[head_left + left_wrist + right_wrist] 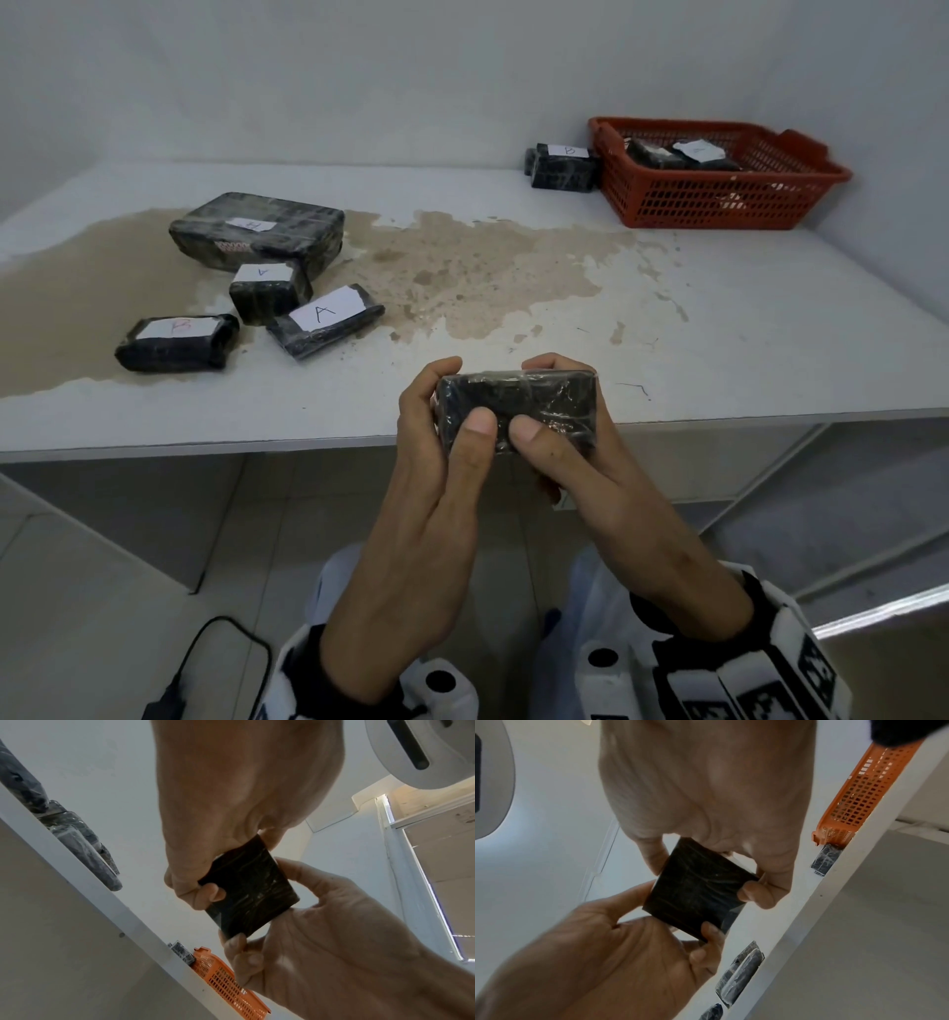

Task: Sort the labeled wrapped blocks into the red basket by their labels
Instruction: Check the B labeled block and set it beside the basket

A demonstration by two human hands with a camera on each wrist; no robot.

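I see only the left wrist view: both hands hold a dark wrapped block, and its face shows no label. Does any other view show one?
Observer: The right wrist view shows a white patch on the held block, on its far side, unreadable.
Operator: What lies in the red basket?
Observer: Dark blocks; the top one bears a white label, too faint to read.
Operator: And the block beside the basket?
Observer: The head view shows B on its label.
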